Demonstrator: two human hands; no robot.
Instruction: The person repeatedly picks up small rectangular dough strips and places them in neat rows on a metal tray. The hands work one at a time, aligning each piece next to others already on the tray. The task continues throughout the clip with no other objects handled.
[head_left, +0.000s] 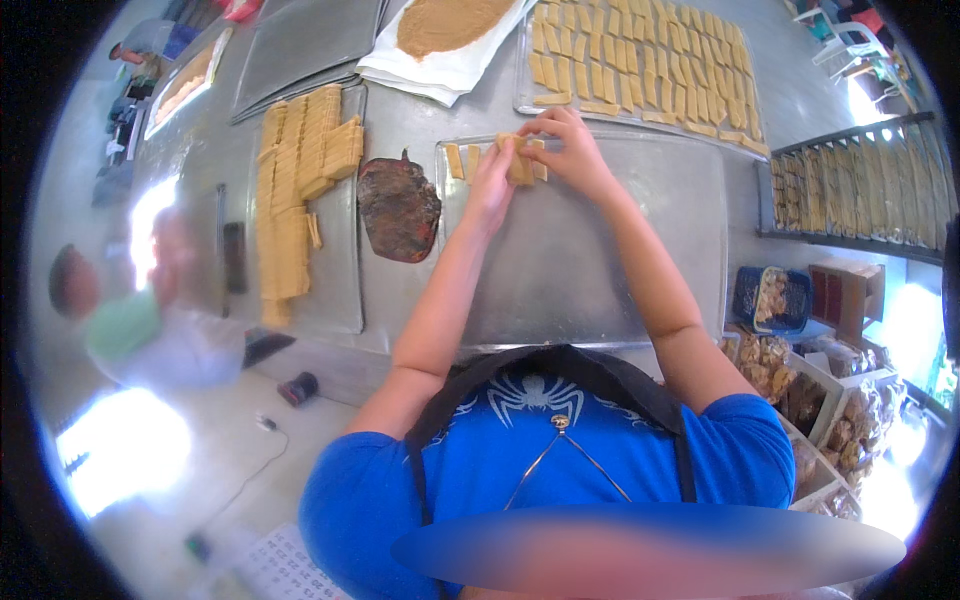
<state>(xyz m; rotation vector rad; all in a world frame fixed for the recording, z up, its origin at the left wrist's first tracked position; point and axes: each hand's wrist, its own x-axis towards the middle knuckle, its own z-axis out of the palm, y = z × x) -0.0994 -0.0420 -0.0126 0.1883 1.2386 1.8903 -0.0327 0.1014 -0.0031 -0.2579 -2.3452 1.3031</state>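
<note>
My left hand (493, 180) grips a small stack of pale tan dough strips (517, 169) above the far edge of a metal baking tray (592, 255). My right hand (570, 150) reaches in from the other side, with its thumb and fingertips at the stack. Whether those fingers pinch a strip is hard to tell. Single strips (454, 161) lie on the tray beside and behind my hands, in a row along its far edge. Most of this tray's surface shows bare metal in front of my forearms.
Left of my tray are a dark, worn flat pad (399, 210) and a tray of piled strips (289, 210). Behind stand a strip-covered tray (637, 67), brown powder (450, 26) on white sheets, and stacked trays (307, 49). A blurred person (142, 322) is at the left; a rack (855, 184) stands right.
</note>
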